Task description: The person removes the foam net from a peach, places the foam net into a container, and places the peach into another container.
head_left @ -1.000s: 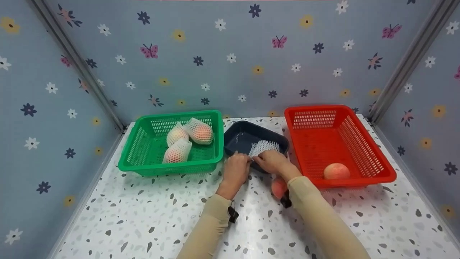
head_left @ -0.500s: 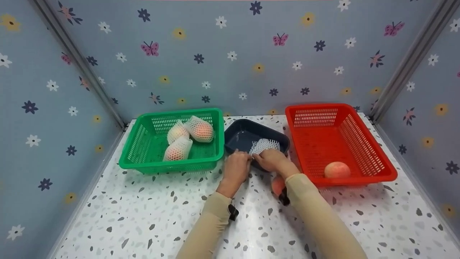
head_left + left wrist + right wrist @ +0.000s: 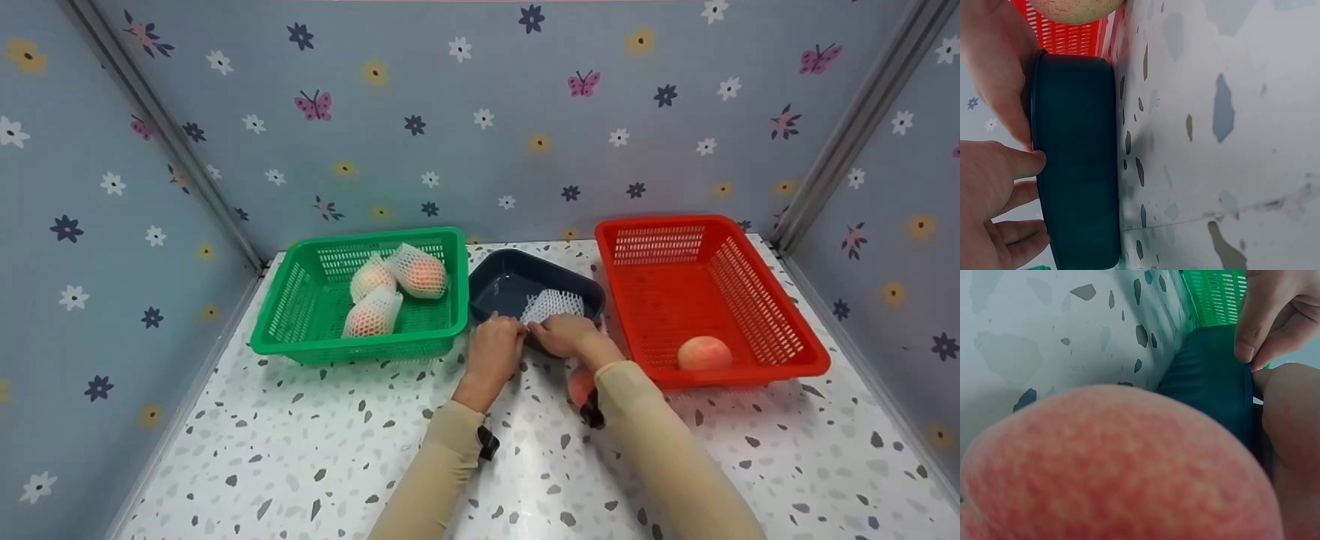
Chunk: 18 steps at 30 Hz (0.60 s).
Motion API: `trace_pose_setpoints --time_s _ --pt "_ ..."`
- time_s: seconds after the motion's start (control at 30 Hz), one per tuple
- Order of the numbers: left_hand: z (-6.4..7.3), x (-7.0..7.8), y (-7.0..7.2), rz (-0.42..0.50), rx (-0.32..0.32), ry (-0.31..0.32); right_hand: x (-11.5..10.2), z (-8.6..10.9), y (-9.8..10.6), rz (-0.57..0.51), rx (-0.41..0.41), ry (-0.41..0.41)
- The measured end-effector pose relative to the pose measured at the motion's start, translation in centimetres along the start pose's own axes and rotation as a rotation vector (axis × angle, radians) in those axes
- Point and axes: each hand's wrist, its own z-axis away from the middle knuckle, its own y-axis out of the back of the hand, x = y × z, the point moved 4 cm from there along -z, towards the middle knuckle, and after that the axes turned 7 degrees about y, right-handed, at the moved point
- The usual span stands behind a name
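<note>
A white foam fruit net [image 3: 553, 304] lies in the dark rectangular tray [image 3: 499, 289]. My left hand [image 3: 495, 352] and right hand [image 3: 566, 334] meet at the tray's near rim, fingertips close together. The net's near end runs between them, and both hands pinch it there. In the left wrist view, left fingers [image 3: 1030, 239] bend against the rim of the tray. The right wrist view shows the left thumb [image 3: 1246, 352] pressed against a finger right at the rim. A bare peach [image 3: 580, 385] sits on the table under my right wrist, large in the right wrist view.
To the left stands a green basket [image 3: 360, 346] with 3 net-covered peaches [image 3: 371, 311]. On the right, a red basket [image 3: 667, 307] holds one bare peach [image 3: 705, 352]. Patterned panels [image 3: 480, 150] enclose the speckled table [image 3: 337, 435] at the back and sides.
Both hands stay at the tray's near rim, with only slight finger movement. The net, baskets and peaches keep their places; the head view shifts slightly.
</note>
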Motion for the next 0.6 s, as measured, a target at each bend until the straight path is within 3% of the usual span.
trace_pose_setpoints --time_s 0.27,0.6 --pt "-0.13 0.01 -0.06 -0.005 -0.034 0.020 0.30 -0.12 -0.16 -0.022 -0.008 -0.014" --pt "-0.03 -0.29 -0.28 0.009 -0.024 0.015 -0.03 0.03 -0.09 -0.001 0.033 0.040"
